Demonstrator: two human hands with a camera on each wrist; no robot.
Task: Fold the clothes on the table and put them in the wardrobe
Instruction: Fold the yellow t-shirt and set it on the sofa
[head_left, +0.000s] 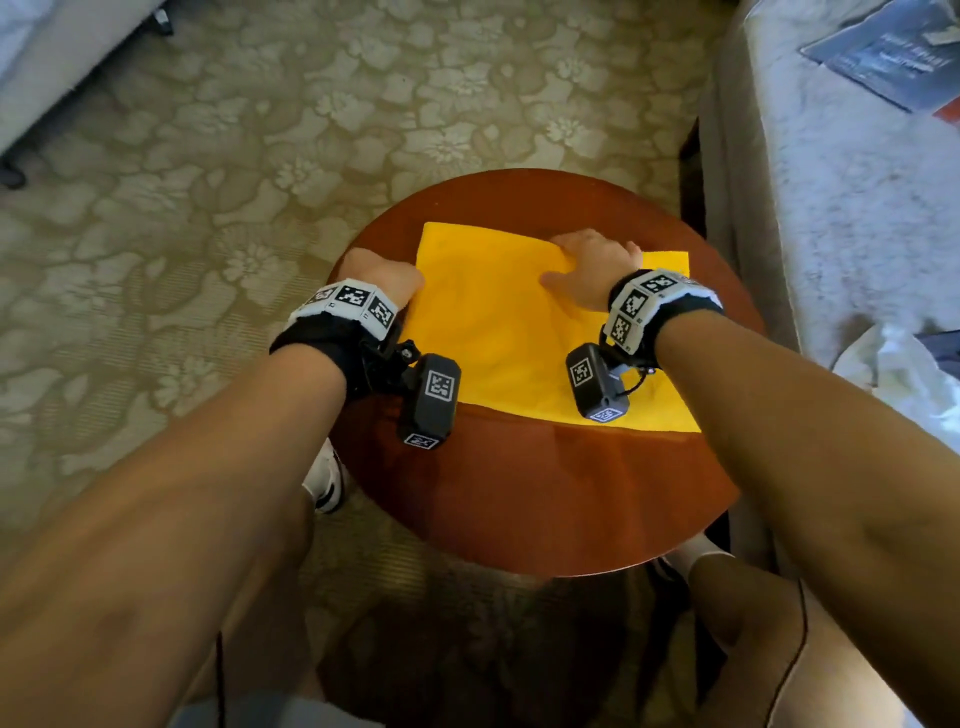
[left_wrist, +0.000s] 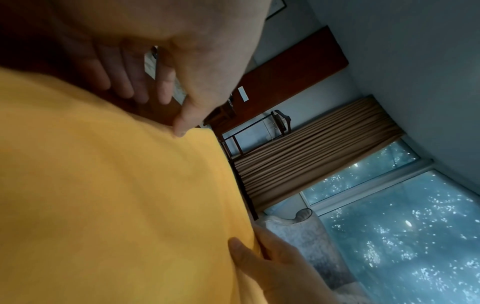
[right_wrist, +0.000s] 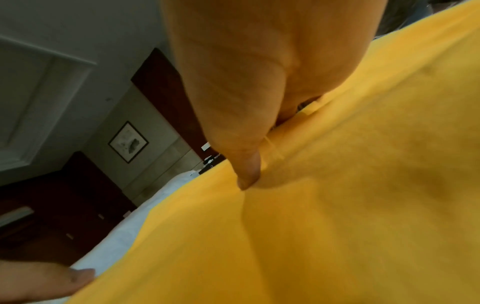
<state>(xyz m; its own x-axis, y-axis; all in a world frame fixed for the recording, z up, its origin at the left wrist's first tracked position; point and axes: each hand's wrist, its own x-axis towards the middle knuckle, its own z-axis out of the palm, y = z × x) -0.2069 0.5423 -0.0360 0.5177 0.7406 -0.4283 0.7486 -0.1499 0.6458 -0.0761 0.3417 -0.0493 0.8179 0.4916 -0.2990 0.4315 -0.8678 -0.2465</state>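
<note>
A yellow garment (head_left: 498, 338), folded to a flat rectangle, lies on the round wooden table (head_left: 545, 493). My left hand (head_left: 384, 278) is at its left edge. In the left wrist view the thumb tip (left_wrist: 182, 129) sits on the garment's (left_wrist: 103, 185) edge, and the curled fingers (left_wrist: 135, 82) are just past it. My right hand (head_left: 587, 270) is on the far right part of the garment and grips a raised fold. The right wrist view shows its thumb (right_wrist: 246, 179) pressed into the fabric (right_wrist: 337, 205), with the fingers tucked under the fold.
A bed with a pale cover (head_left: 831, 208) stands close on the right, with a blue packet (head_left: 893, 52) and a white plastic bag (head_left: 893, 374) on it. Patterned carpet (head_left: 208, 182) surrounds the table. My shoe (head_left: 324, 478) is by the table's left side.
</note>
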